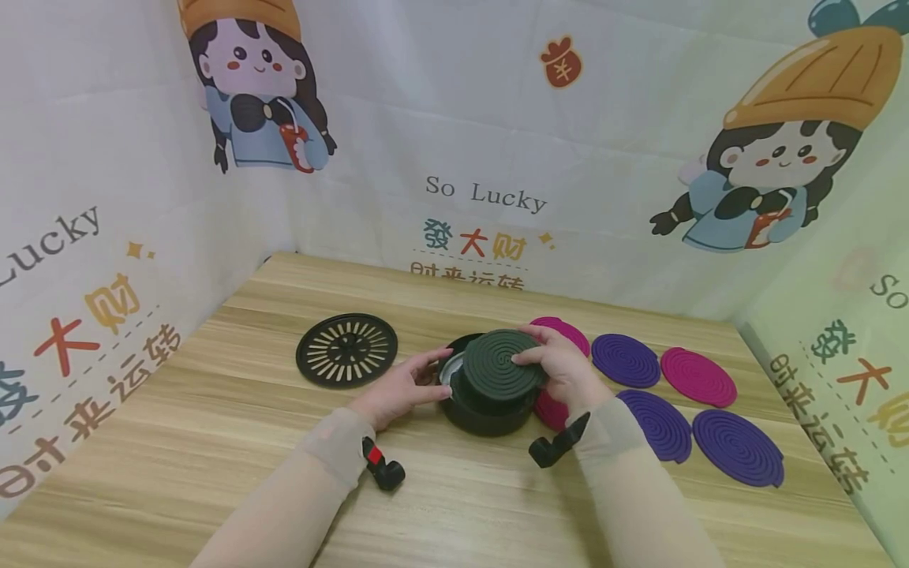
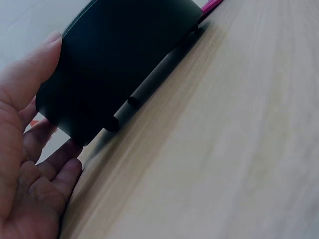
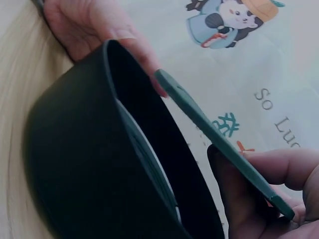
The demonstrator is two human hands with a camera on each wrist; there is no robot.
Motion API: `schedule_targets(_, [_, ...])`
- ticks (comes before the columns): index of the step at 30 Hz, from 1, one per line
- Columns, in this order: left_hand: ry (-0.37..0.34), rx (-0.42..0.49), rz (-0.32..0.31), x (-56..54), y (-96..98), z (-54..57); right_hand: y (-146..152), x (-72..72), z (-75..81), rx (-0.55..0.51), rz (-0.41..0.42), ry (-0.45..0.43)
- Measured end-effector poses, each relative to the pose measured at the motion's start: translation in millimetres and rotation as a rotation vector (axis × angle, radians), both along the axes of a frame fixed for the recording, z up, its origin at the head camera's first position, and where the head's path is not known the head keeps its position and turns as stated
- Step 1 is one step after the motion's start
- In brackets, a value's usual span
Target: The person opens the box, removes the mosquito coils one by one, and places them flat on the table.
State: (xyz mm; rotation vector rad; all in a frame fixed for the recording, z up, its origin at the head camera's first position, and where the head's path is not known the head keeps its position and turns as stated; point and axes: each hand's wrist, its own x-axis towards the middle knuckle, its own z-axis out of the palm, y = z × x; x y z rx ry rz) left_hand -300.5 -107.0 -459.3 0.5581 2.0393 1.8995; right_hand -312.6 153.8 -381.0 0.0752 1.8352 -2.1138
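My right hand [image 1: 568, 371] pinches a dark green mosquito coil [image 1: 500, 367], thumb on its top face and fingers beneath. The coil is tilted above the opening of a round black mosquito coil holder [image 1: 490, 422]. At the holder's left side, my left hand [image 1: 405, 390] grips its wall between thumb and fingers. In the left wrist view, the holder [image 2: 114, 59] has small feet underneath. The right wrist view shows a gap between the coil [image 3: 219, 137] and the holder's rim, and a pale-edged piece [image 3: 149, 154] inside the holder.
A black slotted round lid [image 1: 346, 351] lies flat on the wooden table [image 1: 234, 410] to the left. Several coils lie at the right, among them a pink coil [image 1: 699, 377] and a purple coil [image 1: 738, 447]. Another pink coil [image 1: 550, 414] is partly hidden behind the holder. Printed cloth surrounds the table.
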Motion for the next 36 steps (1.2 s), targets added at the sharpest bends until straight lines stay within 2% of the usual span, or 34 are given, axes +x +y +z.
schedule_targets(7, [0.008,-0.019,0.012,0.2,0.0,1.8,22,4.0,8.0,-0.083,0.012,-0.002])
schedule_targets(12, [0.005,-0.017,0.014,0.6,0.1,2.3,42,10.4,13.5,-0.104,0.018,-0.012])
schedule_targets(18, [-0.003,-0.024,0.019,0.5,0.3,2.0,68,23.1,15.9,-0.109,0.028,0.021])
schedule_targets(28, [-0.009,-0.030,0.026,0.6,0.6,1.9,105,46.9,12.3,-0.135,0.004,0.025])
schedule_targets(36, [-0.014,-0.026,0.025,0.6,0.7,1.6,122,59.3,0.0,-0.072,0.000,0.026])
